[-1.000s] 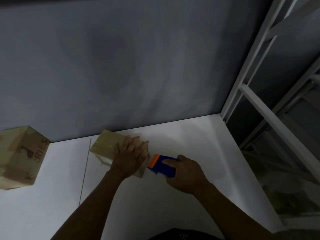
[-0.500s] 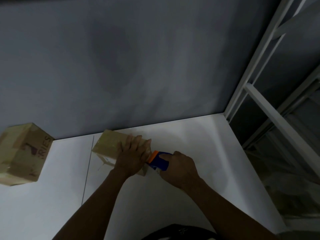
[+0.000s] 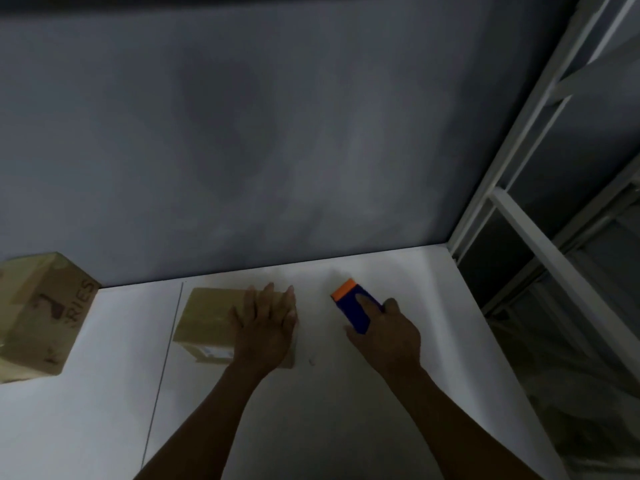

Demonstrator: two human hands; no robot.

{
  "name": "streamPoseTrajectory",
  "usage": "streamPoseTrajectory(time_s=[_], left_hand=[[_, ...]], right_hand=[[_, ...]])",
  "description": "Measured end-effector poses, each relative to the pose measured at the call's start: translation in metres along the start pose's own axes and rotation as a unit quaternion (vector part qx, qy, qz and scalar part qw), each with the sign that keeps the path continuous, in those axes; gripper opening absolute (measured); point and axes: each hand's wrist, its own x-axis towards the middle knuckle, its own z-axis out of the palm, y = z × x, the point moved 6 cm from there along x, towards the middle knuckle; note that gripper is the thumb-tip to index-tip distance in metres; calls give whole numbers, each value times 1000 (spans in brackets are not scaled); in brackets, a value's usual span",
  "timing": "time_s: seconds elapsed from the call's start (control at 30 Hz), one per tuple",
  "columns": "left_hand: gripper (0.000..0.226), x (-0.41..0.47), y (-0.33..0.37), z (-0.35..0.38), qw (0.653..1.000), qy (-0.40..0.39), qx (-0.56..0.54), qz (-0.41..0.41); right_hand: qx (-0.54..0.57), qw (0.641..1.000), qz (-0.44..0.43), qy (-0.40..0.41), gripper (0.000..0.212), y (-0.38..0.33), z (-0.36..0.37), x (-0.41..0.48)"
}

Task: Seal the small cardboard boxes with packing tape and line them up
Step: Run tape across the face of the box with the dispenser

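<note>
A small cardboard box (image 3: 204,317) lies on the white table (image 3: 104,410) near the grey wall. My left hand (image 3: 266,327) rests flat on its right half, fingers straight and spread. To the right, apart from the box, my right hand (image 3: 388,336) grips a blue tape dispenser with an orange tip (image 3: 356,306), index finger laid along its top. A second, larger cardboard box (image 3: 38,313) with dark printed letters stands at the far left, tape visible along its lower edge.
A grey wall (image 3: 277,133) rises directly behind the table. White metal shelving (image 3: 540,244) stands past the table's right edge. A thin seam (image 3: 162,368) runs front to back across the tabletop, left of the small box.
My right hand has drawn the tape dispenser away from the small box's right side, out to the right. My left hand has stayed flat on the box.
</note>
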Motion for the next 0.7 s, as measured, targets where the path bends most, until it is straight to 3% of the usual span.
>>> streamPoseTrajectory(time_s=[0.13,0.27,0.33,0.4,0.47,0.57,0.6,0.63,0.7], left_hand=[[78,1,-1,-4,1000,-15,-11,-11],[53,8,-14,-14,994,-9,69,81],[52,7,-19,-15,992,-23,69,101],[54,6,-18,-20,991,-14,57,118],[51,5,-16,-23,991,-5,54,119],[50,0,-14,-22,993,5,64,103],[50,-1,-14,-22,994,10,61,90],[50,-3,-13,-22,996,6,55,71],[51,-5,-10,-18,997,2,52,49]], right_hand=[[-89,995,-2,-35,83,21,23,11],[-150,986,-30,-59,83,25,44,16],[-150,986,-45,-62,83,21,53,16],[-166,977,-108,-77,77,10,60,13],[-124,978,-87,-144,63,11,70,8],[21,992,-8,-128,58,17,74,10],[-16,990,-13,-139,58,16,77,8],[-44,994,-30,-94,56,14,78,10],[-2,999,-31,-25,42,6,75,11]])
